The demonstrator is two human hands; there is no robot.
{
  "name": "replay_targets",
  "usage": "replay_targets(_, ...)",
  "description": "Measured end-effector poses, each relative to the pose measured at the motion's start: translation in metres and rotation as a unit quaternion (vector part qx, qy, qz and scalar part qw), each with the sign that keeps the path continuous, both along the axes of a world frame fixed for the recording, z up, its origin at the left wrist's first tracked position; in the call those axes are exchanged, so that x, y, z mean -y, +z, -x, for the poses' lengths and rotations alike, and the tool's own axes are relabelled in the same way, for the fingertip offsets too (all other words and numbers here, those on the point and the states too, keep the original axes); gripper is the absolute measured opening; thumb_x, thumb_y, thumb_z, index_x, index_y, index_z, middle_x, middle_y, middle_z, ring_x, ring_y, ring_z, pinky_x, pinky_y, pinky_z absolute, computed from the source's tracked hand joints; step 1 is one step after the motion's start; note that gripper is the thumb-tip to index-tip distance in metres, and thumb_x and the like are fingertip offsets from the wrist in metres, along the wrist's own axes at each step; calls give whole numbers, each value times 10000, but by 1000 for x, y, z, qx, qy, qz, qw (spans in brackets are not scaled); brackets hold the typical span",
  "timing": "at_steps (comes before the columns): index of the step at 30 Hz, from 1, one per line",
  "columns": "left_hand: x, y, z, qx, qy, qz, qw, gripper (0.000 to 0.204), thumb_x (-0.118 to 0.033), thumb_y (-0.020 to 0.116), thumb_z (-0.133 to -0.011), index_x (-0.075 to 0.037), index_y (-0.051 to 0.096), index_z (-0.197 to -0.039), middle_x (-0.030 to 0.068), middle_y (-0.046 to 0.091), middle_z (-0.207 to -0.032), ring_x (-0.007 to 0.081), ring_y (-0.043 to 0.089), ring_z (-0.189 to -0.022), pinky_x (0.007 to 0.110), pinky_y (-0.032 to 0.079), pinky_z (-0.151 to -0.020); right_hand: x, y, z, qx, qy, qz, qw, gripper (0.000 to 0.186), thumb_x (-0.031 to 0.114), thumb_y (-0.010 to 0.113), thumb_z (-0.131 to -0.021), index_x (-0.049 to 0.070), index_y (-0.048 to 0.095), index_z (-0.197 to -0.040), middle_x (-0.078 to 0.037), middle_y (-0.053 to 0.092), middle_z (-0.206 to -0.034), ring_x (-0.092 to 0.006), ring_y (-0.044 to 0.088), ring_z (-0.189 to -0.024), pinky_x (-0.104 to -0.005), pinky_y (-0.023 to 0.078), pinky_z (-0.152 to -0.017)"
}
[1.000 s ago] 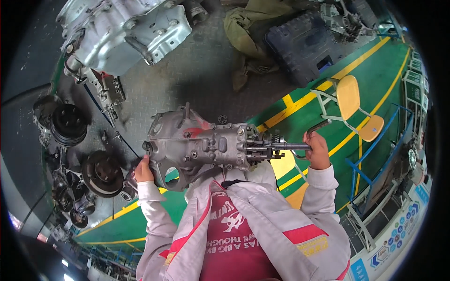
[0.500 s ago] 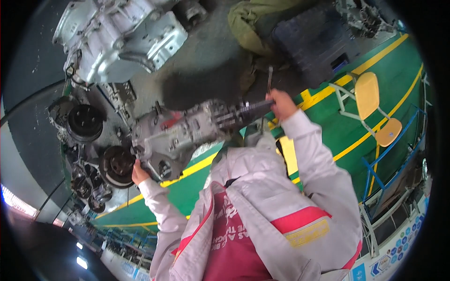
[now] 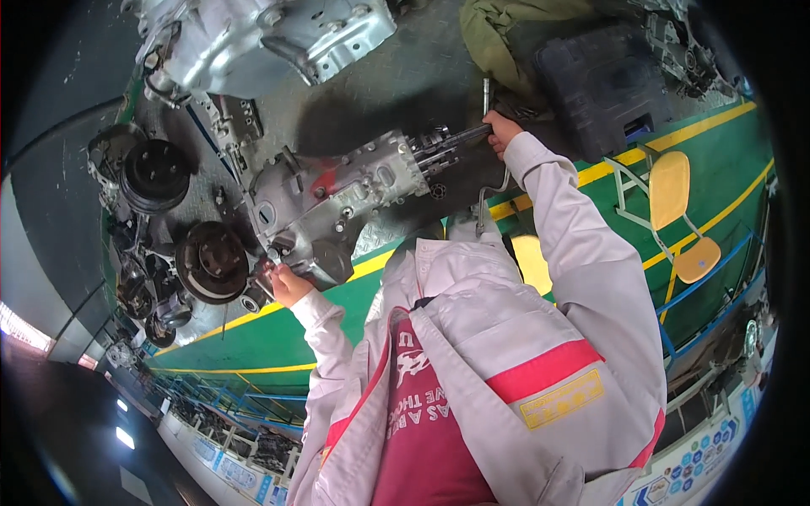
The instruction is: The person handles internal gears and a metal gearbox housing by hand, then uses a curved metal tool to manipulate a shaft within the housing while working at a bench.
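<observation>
Hiding the tips of the rods in the head camera's view, a person's right hand clenches around them at a grey gearbox casing's narrow end; a cranked metal tool meets the same fist. Above, a silvery housing is cut off. The left hand, some fingers out of sight, grasps the casing's wide end. The casing slants between both hands. A dark drum sits just beside the left; a black case lies beyond the right.
</observation>
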State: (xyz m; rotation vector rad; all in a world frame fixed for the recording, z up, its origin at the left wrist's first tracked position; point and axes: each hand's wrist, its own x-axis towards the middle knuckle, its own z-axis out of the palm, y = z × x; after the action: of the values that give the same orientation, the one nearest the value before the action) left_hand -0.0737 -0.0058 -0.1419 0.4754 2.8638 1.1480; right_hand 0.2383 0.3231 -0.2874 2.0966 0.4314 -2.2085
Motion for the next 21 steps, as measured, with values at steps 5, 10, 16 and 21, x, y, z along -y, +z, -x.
replay_targets(5,-4,6,1,4,-13,1,1000,279,-214,487,-863,43,551,-776,47,481,-597,128,384,-588,286,347,-554,9,17,-10,-41,-23,-14,999,309,412,562,-808,141,448,-714,38,320,-494,-73,222,-364,-250,164,-366)
replay_targets(10,-4,3,12,-21,-17,37,999,302,-246,517,-848,42,596,-800,139,574,-625,178,479,-589,323,400,-582,41,32,-37,-48,-51,-28,997,358,464,559,-837,126,480,-751,52,325,-494,-57,235,-363,-237,166,-369)
replay_targets(16,-5,-2,14,14,-14,-17,1000,325,-287,547,-841,30,593,-785,99,579,-620,162,483,-567,306,400,-563,111,88,-57,-64,-88,-147,983,377,478,495,-875,146,401,-725,37,287,-483,-71,202,-326,-230,167,-323)
replay_targets(21,-3,-1,12,120,-3,-104,987,321,-292,568,-835,19,567,-758,19,505,-578,102,416,-558,267,364,-526,155,191,-41,-88,-75,-199,973,395,480,444,-899,153,353,-699,29,281,-482,-63,190,-341,-216,172,-330)
